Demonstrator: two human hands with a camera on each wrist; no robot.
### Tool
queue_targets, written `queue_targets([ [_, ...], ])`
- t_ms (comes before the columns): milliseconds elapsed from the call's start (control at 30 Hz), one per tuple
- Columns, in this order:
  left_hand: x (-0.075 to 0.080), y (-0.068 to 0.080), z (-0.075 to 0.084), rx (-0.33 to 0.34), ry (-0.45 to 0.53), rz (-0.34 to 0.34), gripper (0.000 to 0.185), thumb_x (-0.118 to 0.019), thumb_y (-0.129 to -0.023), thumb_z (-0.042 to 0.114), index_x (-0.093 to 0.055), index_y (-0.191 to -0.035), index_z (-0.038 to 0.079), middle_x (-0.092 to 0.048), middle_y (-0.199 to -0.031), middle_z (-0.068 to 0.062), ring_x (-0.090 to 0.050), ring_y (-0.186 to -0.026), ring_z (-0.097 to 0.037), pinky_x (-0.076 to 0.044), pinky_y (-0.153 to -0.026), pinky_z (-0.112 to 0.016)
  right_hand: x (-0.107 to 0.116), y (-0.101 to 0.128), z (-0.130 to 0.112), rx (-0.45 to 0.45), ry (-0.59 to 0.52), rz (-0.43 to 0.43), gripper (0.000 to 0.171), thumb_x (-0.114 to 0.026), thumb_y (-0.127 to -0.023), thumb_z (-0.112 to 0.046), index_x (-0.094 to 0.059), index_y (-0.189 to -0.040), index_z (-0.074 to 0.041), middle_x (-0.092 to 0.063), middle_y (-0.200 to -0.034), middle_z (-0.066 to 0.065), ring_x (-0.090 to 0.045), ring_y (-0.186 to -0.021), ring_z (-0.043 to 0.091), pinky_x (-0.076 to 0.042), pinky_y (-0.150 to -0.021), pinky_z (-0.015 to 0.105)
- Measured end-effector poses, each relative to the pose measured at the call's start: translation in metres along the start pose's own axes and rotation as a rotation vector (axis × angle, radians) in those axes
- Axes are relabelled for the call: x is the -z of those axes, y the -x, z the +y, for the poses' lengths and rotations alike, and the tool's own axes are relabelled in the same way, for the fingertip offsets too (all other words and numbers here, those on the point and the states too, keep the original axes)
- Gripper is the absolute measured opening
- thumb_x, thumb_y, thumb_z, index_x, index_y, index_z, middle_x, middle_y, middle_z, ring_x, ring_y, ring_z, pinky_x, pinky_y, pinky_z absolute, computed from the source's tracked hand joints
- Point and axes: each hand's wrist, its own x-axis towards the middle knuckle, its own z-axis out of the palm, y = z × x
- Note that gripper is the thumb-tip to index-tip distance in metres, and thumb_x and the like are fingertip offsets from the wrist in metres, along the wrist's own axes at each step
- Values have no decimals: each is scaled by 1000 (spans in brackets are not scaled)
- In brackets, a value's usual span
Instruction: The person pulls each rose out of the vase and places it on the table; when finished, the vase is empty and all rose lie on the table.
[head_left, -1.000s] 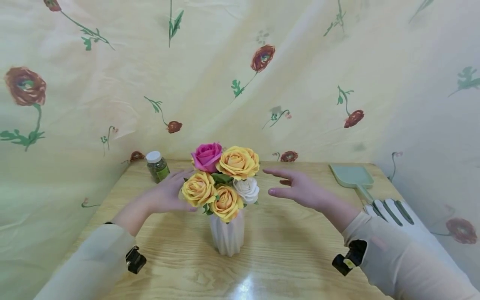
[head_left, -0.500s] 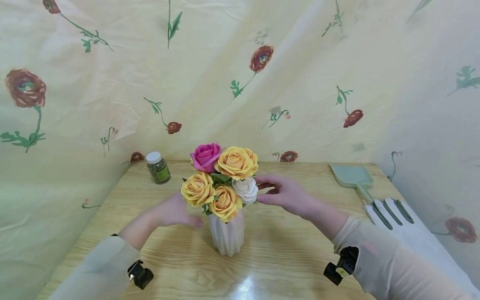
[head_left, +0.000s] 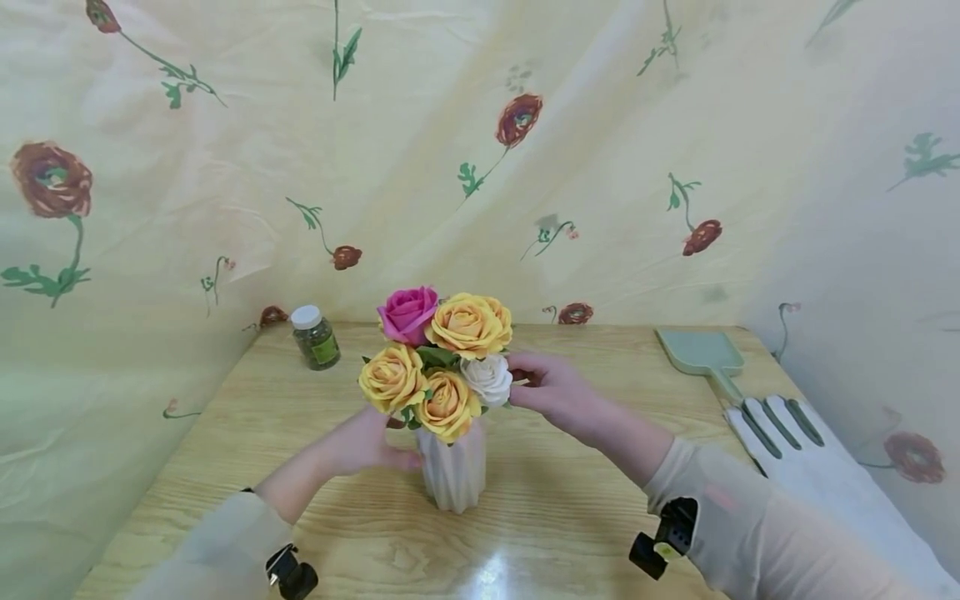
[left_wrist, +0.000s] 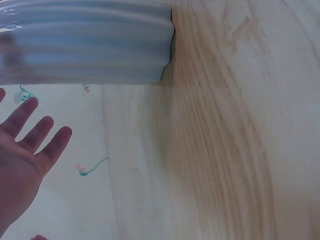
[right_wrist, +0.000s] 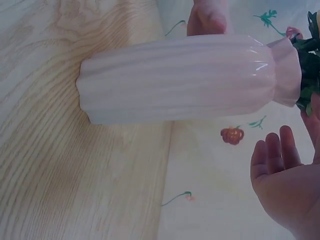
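Note:
A pale fluted vase [head_left: 454,471] stands upright on the wooden table, filled with yellow, pink and white roses. My left hand [head_left: 367,442] is at the vase's left side, below the yellow rose [head_left: 392,377], its thumb overlapping the vase's edge in the head view. In the left wrist view, the fingers [left_wrist: 46,132] are spread and extended beside the vase. On the other side, my right hand [head_left: 551,387] has its fingertips right at the white rose [head_left: 487,380]. The right wrist view shows loosely bent fingers [right_wrist: 274,152] beside the vase's neck, with one finger reaching to the green leaves [right_wrist: 307,70].
A jar [head_left: 316,340] with a white lid stands at the back left of the table [head_left: 570,533]. To the back right lies a pale green dustpan-like scoop [head_left: 701,353]. White gloves [head_left: 817,467] with green between the fingers lie at the right edge. Flower-printed cloth hangs behind.
My left hand has come down and toward the vase, from beside the blooms to beside the vase body. My right hand has moved left to the white rose. The vase has stayed in place.

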Motion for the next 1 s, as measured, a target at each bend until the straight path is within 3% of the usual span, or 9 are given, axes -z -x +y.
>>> queue_targets([
  [200, -9, 1, 6, 7, 50, 37, 79, -73, -70, 20, -24, -133, 19, -35, -130, -2, -41, -112, -21, -42, -86, -34, -7, -1, -1, -13, -45, 87, 20, -56, -78, -1, -58, -97, -3, -55, -93, 10, -52, -85, 22, -48, -72, 35],
  [400, -14, 0, 3, 30, 118, 53, 77, -72, -71, 16, -26, -132, 15, -36, -129, -3, -42, -111, -23, -44, -84, -31, -9, -1, -2, 13, -91, 107, 16, -58, -77, 0, -56, -92, -2, -54, -92, 10, -52, -84, 22, -49, -71, 32],
  [733, -15, 0, 3, 85, 186, 31, 71, -71, -72, 18, -30, -130, 14, -38, -127, -2, -43, -109, -20, -45, -82, -28, -14, 1, -2, 95, -190, 161, 28, -58, -74, 6, -44, -94, -8, -47, -96, 9, -47, -91, 22, -46, -73, 29],
  [900, -15, -1, 1, 50, 211, 21, 64, -70, -73, 17, -35, -127, 13, -41, -123, -1, -45, -106, -20, -45, -82, -30, -17, 0, 0, 136, -180, 130, 23, -60, -74, 6, -50, -89, -8, -49, -95, 9, -49, -88, 20, -47, -73, 30],
  [1000, -15, -1, 0, 41, 210, 18, 63, -70, -73, 17, -36, -127, 13, -41, -123, -1, -44, -107, -20, -45, -82, -29, -20, 0, 1, 118, -145, 87, 25, -62, -75, 2, -56, -98, -7, -49, -106, 7, -49, -94, 19, -47, -75, 32],
])
